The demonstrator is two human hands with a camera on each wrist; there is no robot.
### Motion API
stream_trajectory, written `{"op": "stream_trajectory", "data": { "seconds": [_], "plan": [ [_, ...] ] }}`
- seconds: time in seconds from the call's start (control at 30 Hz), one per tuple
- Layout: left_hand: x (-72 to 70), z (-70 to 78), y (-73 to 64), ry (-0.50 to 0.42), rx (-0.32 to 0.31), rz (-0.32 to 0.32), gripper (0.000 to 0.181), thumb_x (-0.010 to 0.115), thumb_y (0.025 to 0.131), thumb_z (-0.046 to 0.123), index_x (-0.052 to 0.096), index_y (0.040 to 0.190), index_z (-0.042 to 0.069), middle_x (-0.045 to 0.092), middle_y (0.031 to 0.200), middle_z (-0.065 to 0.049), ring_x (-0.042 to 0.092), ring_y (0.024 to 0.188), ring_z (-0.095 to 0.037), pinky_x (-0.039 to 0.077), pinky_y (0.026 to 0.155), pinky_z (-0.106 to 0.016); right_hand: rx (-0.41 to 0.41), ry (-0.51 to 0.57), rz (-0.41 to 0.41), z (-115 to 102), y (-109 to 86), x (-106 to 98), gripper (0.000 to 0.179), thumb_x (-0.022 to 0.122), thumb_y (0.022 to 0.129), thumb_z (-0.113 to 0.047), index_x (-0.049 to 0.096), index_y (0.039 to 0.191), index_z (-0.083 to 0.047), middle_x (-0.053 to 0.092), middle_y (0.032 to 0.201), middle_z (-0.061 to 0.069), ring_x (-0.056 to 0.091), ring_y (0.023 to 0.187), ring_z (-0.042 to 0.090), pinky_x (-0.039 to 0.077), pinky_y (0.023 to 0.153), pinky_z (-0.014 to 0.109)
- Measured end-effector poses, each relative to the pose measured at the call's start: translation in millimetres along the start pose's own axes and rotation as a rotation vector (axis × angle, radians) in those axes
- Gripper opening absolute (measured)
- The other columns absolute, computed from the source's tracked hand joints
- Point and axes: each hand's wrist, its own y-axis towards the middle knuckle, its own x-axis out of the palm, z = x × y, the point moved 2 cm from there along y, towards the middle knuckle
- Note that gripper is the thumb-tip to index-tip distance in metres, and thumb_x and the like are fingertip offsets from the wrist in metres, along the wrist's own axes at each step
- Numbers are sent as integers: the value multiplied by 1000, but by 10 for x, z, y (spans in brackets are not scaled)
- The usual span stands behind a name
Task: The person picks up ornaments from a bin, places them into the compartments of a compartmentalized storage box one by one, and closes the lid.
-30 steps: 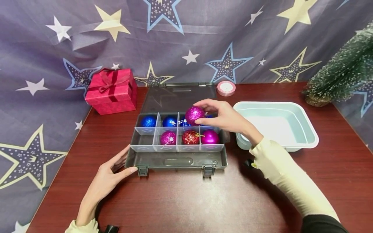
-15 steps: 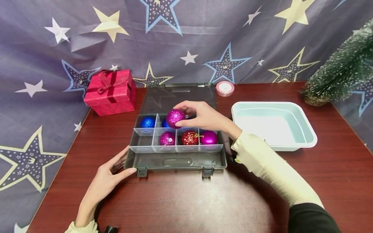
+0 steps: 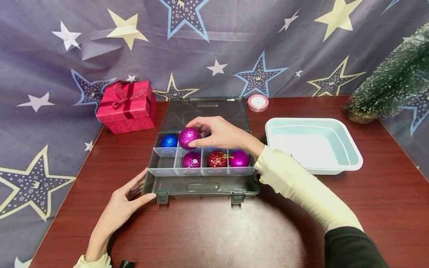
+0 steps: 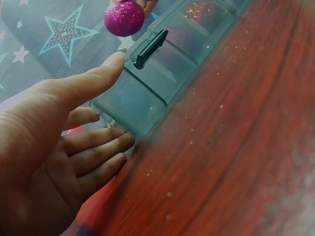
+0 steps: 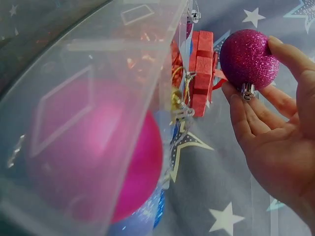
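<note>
My right hand (image 3: pixel 221 133) holds a glittery magenta Christmas ball (image 3: pixel 189 138) between thumb and fingers, above the grey divided storage box (image 3: pixel 174 183). In the right wrist view its silver cap (image 5: pixel 247 91) faces the palm. My left hand (image 3: pixel 118 208) rests at the box's front left corner, thumb on the rim, fingers fairly straight along the side. A blue ball (image 3: pixel 169 141) lies in the back left compartment. The front row has a glittery magenta ball (image 3: pixel 191 160), a red ball (image 3: pixel 217 159) and a shiny magenta ball (image 3: pixel 239 159); its left compartment holds nothing. My right hand hides other back compartments.
A pale blue plastic basin (image 3: pixel 355 158) stands right of the box. The box's lid (image 3: pixel 214 106) lies back, with a pink ribbon roll (image 3: pixel 258 102) beside it. A red gift box (image 3: pixel 127 108) is at back left, a small frosted tree (image 3: pixel 385 82) at back right.
My right hand has carried the glittery magenta ball leftward over the back row, from the third compartment to the second. My left hand stays at the box corner.
</note>
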Motion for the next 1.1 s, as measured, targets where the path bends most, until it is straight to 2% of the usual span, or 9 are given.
{"op": "stream_trajectory", "data": {
  "seconds": [0.2,0.57,0.73,0.93,1.1],
  "plan": [
    [10,-1,8,-16,7,-5,72,79,95,16,45,159,21,64,138,-13,62,117,-2,47,95,-12,-6,-50,-60,-81,150,90,48,81,92,-29,67,132,-8,72,118,-1,65,102,11,52,92,24],
    [14,22,8,-19,1,-9,72,79,95,17,45,159,22,64,137,-13,63,118,-3,48,94,-12,11,-149,-188,-148,371,304,52,79,94,-31,63,136,-7,69,128,6,63,114,12,48,96,19],
    [10,27,5,-22,1,-11,72,79,95,16,45,158,21,64,137,-14,63,117,-3,48,94,-13,17,-190,-217,-161,455,379,52,79,94,-32,63,137,-7,68,131,6,62,114,12,46,96,18],
    [14,35,4,-12,-17,-17,72,78,96,19,45,159,23,64,138,-13,61,118,-1,47,93,-12,27,-157,-240,-198,503,417,53,77,96,-28,60,140,-4,66,133,10,63,116,15,47,97,18],
    [21,40,6,1,-28,-20,72,78,96,21,44,159,24,63,139,-13,61,118,1,47,93,-11,48,-111,-251,-189,454,375,54,76,97,-28,59,140,0,66,133,13,65,115,18,50,98,21]
  ]
}}
